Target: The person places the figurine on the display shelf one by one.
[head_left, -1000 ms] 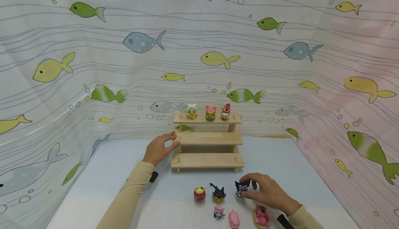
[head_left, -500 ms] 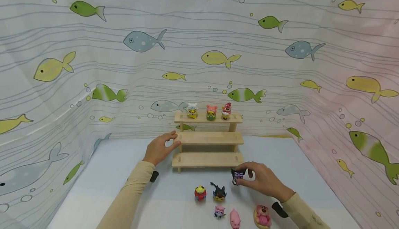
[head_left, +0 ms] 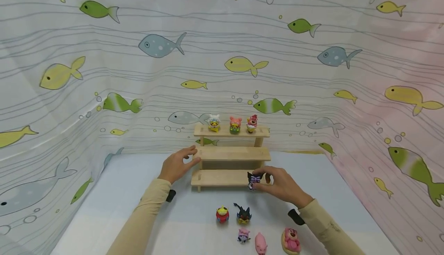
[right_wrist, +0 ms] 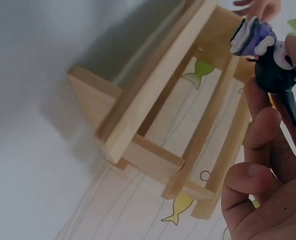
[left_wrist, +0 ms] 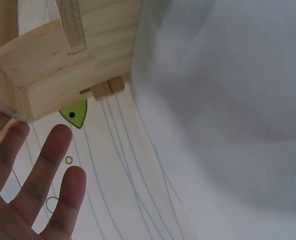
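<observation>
My right hand (head_left: 281, 184) pinches a small black and purple figurine (head_left: 254, 180) in front of the bottom step of the wooden display stand (head_left: 222, 177). In the right wrist view, thumb and fingers grip the dark figurine (right_wrist: 275, 75), with its purple and white part facing away from the palm. At the stand's left side, my left hand (head_left: 176, 165) touches the end of the middle step with fingers loosely extended. The left wrist view shows those fingers (left_wrist: 55, 145) spread beside the stand's wooden side. Three figurines stand on the top step, among them a pink one (head_left: 235, 125).
On the white table (head_left: 187, 224) lie a red and yellow figurine (head_left: 222, 215), a black winged one (head_left: 244, 214), a small pink and purple one (head_left: 244, 235), a pink pig (head_left: 261, 243) and a pink bear (head_left: 291, 241). A fish-patterned sheet (head_left: 208, 35) surrounds the table.
My right hand has lifted the black and purple figurine from the table row and carried it forward and left to the bottom step. My left hand has stayed at the stand.
</observation>
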Tool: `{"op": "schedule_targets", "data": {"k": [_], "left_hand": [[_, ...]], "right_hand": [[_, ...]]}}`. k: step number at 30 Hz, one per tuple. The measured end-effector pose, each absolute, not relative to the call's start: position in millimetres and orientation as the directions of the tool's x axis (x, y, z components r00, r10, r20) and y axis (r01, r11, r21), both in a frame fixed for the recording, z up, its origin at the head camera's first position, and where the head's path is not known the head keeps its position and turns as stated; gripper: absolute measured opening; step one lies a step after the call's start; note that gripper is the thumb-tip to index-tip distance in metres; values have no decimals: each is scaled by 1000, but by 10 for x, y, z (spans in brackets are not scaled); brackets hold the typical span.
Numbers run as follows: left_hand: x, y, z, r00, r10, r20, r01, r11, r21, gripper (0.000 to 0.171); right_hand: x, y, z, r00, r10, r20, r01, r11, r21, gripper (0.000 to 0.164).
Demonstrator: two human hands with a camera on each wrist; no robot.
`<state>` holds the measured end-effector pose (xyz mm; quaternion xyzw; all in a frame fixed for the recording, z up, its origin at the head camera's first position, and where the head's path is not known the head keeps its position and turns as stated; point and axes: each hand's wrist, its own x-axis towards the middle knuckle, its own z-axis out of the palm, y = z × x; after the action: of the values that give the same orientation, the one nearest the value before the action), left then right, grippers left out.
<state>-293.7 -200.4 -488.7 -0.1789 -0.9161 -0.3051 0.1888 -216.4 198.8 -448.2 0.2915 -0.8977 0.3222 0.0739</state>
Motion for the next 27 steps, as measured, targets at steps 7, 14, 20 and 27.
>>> {"op": "schedule_targets", "data": {"k": [7, 14, 20, 27], "left_hand": [[-2942, -1993, -4891, -871, 205, 446, 431, 753, 497, 53], [-2928, -1986, -4889, -874, 201, 442, 426, 754, 500, 52], [-2915, -1991, -4887, -883, 193, 427, 414, 748, 518, 52], [-2931, -1966, -4917, -881, 176, 439, 412, 743, 528, 52]], "right_hand": [[-2280, 1888, -4421, -820, -448, 355, -571, 602, -559, 33], [-2397, 1767, -4360, -803, -450, 392, -595, 562, -574, 33], [-2525, 1597, -4326, -786, -472, 400, -616, 530, -583, 32], [-2661, 1346, -4285, -787, -487, 380, -610, 522, -596, 35]]}}
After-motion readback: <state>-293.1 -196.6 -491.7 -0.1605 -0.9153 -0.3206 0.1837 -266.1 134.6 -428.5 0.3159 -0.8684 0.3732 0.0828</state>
